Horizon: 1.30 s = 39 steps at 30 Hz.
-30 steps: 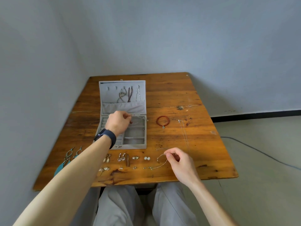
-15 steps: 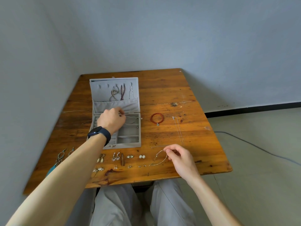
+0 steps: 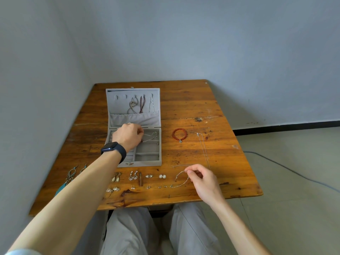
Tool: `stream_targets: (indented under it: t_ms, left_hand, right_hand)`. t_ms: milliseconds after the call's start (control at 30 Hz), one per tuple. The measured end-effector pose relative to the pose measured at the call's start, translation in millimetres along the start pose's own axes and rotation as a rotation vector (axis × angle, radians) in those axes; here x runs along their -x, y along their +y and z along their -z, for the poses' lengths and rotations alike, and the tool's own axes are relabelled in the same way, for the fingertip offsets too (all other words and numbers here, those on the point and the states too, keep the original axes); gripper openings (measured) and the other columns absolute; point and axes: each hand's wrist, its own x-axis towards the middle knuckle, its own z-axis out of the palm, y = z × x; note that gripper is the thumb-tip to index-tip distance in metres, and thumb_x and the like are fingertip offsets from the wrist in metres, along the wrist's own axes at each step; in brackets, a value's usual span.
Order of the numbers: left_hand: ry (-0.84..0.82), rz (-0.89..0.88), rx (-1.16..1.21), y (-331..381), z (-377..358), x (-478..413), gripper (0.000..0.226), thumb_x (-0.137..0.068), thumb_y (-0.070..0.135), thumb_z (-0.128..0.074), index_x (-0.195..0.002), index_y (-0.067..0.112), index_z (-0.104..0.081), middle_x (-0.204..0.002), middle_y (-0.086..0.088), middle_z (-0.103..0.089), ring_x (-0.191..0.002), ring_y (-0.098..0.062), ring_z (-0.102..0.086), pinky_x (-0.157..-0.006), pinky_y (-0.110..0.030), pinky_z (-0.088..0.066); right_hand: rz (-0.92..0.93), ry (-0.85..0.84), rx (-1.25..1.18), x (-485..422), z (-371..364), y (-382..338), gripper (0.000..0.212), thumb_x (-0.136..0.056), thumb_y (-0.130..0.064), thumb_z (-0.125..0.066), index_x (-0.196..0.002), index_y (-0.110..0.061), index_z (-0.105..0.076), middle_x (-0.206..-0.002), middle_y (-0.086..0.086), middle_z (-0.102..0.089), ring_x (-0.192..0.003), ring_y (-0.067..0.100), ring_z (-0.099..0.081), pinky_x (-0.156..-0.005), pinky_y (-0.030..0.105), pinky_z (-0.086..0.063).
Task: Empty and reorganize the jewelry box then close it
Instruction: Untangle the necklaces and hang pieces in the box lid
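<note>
In jewelry box (image 3: 145, 163), left hand (image 3: 128, 138), grasp hidden

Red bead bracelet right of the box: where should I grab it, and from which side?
Pinch the red bead bracelet at its right-hand arc, coming straight down from above. It lies flat as an open ring on the table, charm at the near edge, bare wood around it.

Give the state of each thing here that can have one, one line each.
Grey felt jewelry box, open, lid tilted back.
Left hand, in the box, pinching a thin silver chain.
Right hand, pinching a thin silver bracelet on the wooden table.
Red bead bracelet, flat beside the box.
Long silver necklace, laid out straight.
Small earrings, in rows before the box.
Necklaces in the lid, hanging on hooks.
</note>
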Motion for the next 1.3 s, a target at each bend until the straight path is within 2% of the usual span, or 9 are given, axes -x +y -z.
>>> stream_targets:
  t_ms: [300,400,500,600,667,833,933,1100,1300]
  left_hand:
    - [0.085,-0.067,-0.216,9,-8,-5,0.019,-0.099,0.02,-0.053,-0.111,0.022,-0.066,-0.104,-0.006,-0.067,-0.086,-0.029,-0.066,-0.064,-0.033,-0.051]
    - [0.091,-0.088,-0.15,11,-9,-5,0.021,-0.098,0.021,-0.051,-0.111,0.024,-0.068,-0.105,-0.005,-0.067,-0.086,-0.027,-0.066,-0.065,-0.032,-0.052]
    - [0.116,-0.13,-0.031,4,-7,1,0.022,-0.097,0.027,-0.052,-0.109,0.027,-0.07,-0.102,0.001,-0.069,-0.086,-0.022,-0.064,-0.058,-0.026,-0.042]
    - [0.099,-0.275,-0.091,-12,-7,7,0.021,-0.095,0.033,-0.056,-0.104,0.03,-0.074,-0.102,0.006,-0.073,-0.098,-0.02,-0.062,-0.075,-0.032,-0.049]
    - [0.041,-0.329,-0.201,-21,-9,9,0.027,-0.098,0.04,-0.051,-0.11,0.033,-0.074,-0.107,0.008,-0.073,-0.109,-0.018,-0.056,-0.091,-0.036,-0.044]
    - [-0.015,-0.382,-0.347,-23,-23,13,0.042,-0.102,0.048,-0.035,-0.131,0.035,-0.062,-0.14,0.007,-0.057,-0.128,-0.019,-0.044,-0.105,-0.039,-0.034]
    - [-0.032,-0.32,-0.248,-22,-24,16,0.043,-0.101,0.046,-0.039,-0.138,0.032,-0.056,-0.147,0.003,-0.049,-0.133,-0.019,-0.04,-0.107,-0.039,-0.034]
    - [0.099,-0.227,0.041,-33,-11,36,0.038,-0.1,0.03,-0.048,-0.136,0.026,-0.058,-0.135,0.0,-0.059,-0.122,-0.022,-0.051,-0.098,-0.041,-0.047]
    - [0.112,-0.169,0.149,-63,-16,82,0.038,-0.1,0.033,-0.048,-0.136,0.03,-0.056,-0.131,0.008,-0.061,-0.121,-0.015,-0.052,-0.097,-0.035,-0.047]
  right_hand:
    - [-0.036,-0.011,-0.032,0,2,-5,0.015,-0.099,-0.025,-0.058,-0.096,-0.034,-0.07,-0.094,-0.018,-0.069,-0.089,-0.002,-0.062,-0.073,0.01,-0.043]
    - [-0.052,-0.005,-0.115,-2,10,-14,0.016,-0.098,-0.025,-0.058,-0.096,-0.033,-0.071,-0.089,-0.017,-0.07,-0.08,0.002,-0.065,-0.066,0.012,-0.046]
    - [-0.036,0.009,-0.181,-7,17,-27,0.016,-0.097,-0.023,-0.059,-0.096,-0.031,-0.073,-0.091,-0.017,-0.072,-0.076,0.002,-0.065,-0.064,0.016,-0.049]
    - [-0.002,0.014,-0.248,-12,19,-42,0.016,-0.097,-0.022,-0.061,-0.095,-0.029,-0.075,-0.092,-0.013,-0.073,-0.073,0.001,-0.065,-0.061,0.017,-0.05]
    - [0.024,0.004,-0.251,-17,16,-54,0.016,-0.097,-0.023,-0.06,-0.096,-0.031,-0.075,-0.093,-0.014,-0.073,-0.073,0.001,-0.065,-0.061,0.017,-0.05]
    - [0.073,-0.024,-0.212,-30,4,-79,0.017,-0.098,-0.022,-0.059,-0.097,-0.031,-0.073,-0.092,-0.019,-0.072,-0.074,0.0,-0.065,-0.061,0.017,-0.052]
    - [0.089,-0.025,-0.203,-40,-1,-91,0.017,-0.098,-0.024,-0.059,-0.097,-0.032,-0.073,-0.093,-0.02,-0.072,-0.075,0.0,-0.065,-0.061,0.016,-0.051]
    - [0.105,-0.04,-0.155,-61,-18,-108,0.016,-0.098,-0.025,-0.059,-0.097,-0.032,-0.073,-0.09,-0.02,-0.072,-0.072,-0.004,-0.064,-0.059,0.009,-0.046]
    - [0.08,-0.075,-0.063,-85,-61,-111,0.014,-0.098,-0.03,-0.059,-0.091,-0.037,-0.068,-0.097,-0.018,-0.07,-0.077,-0.003,-0.065,-0.069,0.017,-0.047]
